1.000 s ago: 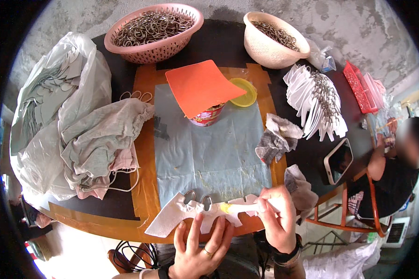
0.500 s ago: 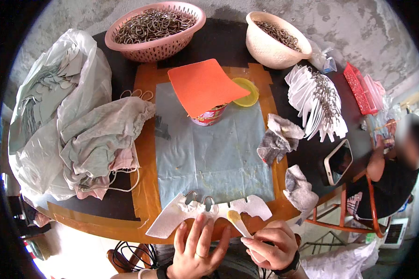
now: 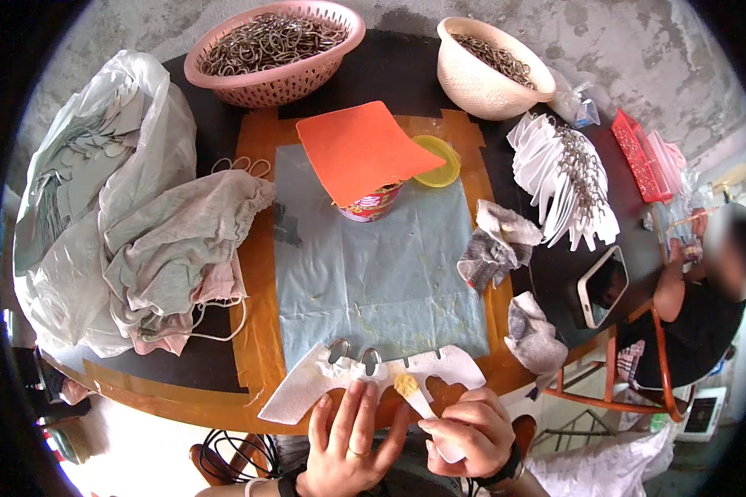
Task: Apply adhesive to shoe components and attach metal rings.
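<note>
At the table's near edge lies a white, felt-like strip [image 3: 294,388] with scalloped cutouts along its near side. Two metal loops [image 3: 370,358] stand out of its far edge, left of two narrow slits. My left hand [image 3: 352,435] rests with outstretched fingers, its fingertips touching the strip near the second loop. Pinched in my right hand [image 3: 472,431] is a white spatula [image 3: 421,404], its tip covered with yellowish paste. That tip is at the strip, right of the loops; whether it touches cannot be told.
A cup [image 3: 371,205] stands under an orange sheet [image 3: 365,153], beside a yellow lid [image 3: 439,166]. Baskets of metal rings [image 3: 273,45] stand behind. Left are a plastic bag [image 3: 166,108] and cloth; right are looped white strips [image 3: 555,186], rags [image 3: 497,244] and a phone [image 3: 603,287]. A person sits at right.
My right hand and the spatula have shifted slightly, its pasted tip moving a little left on the strip. My left hand and the strip stay nearly in place.
</note>
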### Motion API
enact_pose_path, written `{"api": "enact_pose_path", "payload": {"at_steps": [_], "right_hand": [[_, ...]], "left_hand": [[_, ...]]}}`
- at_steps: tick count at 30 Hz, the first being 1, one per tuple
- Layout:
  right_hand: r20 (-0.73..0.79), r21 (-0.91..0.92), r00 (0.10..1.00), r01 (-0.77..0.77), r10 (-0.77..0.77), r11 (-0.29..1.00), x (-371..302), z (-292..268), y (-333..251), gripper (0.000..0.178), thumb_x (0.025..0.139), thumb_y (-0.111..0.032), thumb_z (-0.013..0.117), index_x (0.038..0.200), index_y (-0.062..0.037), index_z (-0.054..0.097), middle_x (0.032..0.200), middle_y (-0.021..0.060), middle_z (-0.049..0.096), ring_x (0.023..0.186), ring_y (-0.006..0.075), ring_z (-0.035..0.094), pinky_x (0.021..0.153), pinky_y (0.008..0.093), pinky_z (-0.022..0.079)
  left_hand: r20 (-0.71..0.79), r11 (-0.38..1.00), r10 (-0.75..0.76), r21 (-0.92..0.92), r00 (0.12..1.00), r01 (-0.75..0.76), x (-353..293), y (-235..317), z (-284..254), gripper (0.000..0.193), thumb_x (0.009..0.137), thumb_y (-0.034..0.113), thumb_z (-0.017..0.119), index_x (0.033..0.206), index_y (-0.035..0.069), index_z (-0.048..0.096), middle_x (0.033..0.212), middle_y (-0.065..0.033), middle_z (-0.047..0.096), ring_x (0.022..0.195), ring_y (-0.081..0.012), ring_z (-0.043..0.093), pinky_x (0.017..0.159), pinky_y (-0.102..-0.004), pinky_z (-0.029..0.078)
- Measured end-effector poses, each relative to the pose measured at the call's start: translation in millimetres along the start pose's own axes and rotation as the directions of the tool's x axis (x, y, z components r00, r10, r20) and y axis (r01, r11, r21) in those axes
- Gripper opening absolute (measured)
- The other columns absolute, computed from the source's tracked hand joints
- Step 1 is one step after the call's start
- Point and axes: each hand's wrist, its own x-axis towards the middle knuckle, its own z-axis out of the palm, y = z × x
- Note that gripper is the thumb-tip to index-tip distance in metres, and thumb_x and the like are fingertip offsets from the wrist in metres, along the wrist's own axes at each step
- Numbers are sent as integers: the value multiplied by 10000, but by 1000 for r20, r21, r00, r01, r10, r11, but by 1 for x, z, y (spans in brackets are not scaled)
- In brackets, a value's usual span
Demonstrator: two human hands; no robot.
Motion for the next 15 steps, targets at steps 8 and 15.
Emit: {"api": "enact_pose_path", "payload": {"at_steps": [8, 15], "right_hand": [[-26, 73, 997, -66, 68, 995, 1, 0, -1, 342, 677, -91, 727, 1016, -88, 686, 901, 47, 602, 752, 228, 596, 690, 342, 499], [-79, 27, 996, -44, 46, 999, 10, 8, 2, 230, 689, -135, 677, 910, -73, 686, 780, 55, 580, 659, 227, 563, 598, 343, 482]], "left_hand": [[2, 1000, -3, 6, 1000, 3, 0, 1, 0, 361, 895, 202, 496, 1233, 120, 593, 1375, -209, 451, 1247, -366, 476, 973, -536, 408], [5, 1000, -1, 4, 1000, 1, -2, 1, 1, 367, 897, 211, 500, 1243, 117, 581, 1382, -214, 442, 1256, -373, 468, 975, -542, 406]]}}
